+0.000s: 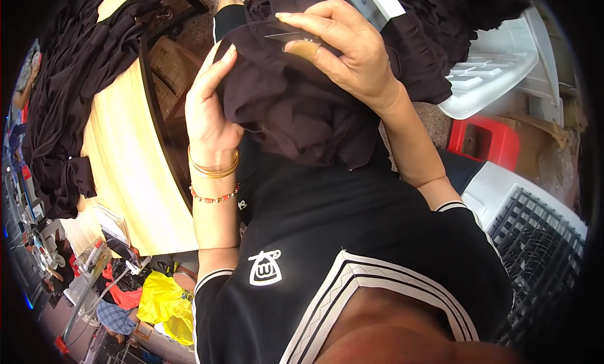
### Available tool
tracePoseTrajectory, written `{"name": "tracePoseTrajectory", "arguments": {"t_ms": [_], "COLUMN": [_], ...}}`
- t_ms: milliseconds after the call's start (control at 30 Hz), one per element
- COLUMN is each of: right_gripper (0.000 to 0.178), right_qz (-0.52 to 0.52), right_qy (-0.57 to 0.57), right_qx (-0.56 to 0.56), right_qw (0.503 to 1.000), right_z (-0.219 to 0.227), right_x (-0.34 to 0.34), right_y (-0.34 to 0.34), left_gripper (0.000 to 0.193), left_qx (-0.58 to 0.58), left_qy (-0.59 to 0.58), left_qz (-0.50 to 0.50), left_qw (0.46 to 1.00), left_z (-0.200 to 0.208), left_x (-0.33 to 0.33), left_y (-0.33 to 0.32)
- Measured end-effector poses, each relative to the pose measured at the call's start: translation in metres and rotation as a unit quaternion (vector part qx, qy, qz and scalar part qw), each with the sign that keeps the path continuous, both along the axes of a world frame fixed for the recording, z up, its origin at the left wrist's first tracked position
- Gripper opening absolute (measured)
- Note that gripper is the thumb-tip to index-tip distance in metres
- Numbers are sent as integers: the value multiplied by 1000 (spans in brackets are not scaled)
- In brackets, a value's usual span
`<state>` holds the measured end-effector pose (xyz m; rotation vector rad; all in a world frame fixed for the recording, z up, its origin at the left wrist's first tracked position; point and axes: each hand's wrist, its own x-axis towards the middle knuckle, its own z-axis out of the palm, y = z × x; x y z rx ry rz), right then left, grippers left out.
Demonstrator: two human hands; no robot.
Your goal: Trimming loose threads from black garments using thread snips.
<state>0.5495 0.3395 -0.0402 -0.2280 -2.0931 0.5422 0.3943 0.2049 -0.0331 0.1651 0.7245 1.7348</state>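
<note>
Dark brown cloth lies bunched over my lap. My left hand grips its left edge, with the thumb on top and the other fingers partly hidden by the folds. A thin sewing needle shows between the thumb and forefinger of my right hand, above the far part of the cloth. Tan tape or a finger cover wraps the right thumb. Any thread on the needle is too fine to make out. Bangles and a beaded bracelet circle my left wrist.
On the left stands a light wooden table with more dark cloth heaped along it. To the right are a white plastic chair draped with dark cloth, a red stool and a grey crate. A yellow bag sits lower left.
</note>
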Motion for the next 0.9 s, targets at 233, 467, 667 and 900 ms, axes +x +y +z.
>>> {"name": "tracePoseTrajectory", "arguments": {"t_ms": [233,467,667,900], "right_gripper": [32,32,30,26], "right_qz": [9,-9,-11,-1], "right_qy": [5,-4,-6,-2], "right_qx": [11,15,34,51], "right_qw": [1000,1000,999,999], "right_z": [3,5,8,7], "right_x": [4,6,7,10], "right_y": [6,4,3,6], "left_gripper": [35,36,34,31], "left_qx": [16,34,26,5], "left_qy": [-36,-59,-55,-15], "left_qz": [-33,-60,-54,-42], "left_qw": [999,996,997,999], "left_z": [-3,-4,-2,-2], "left_x": [-2,-3,-1,2], "left_y": [2,2,1,1]}}
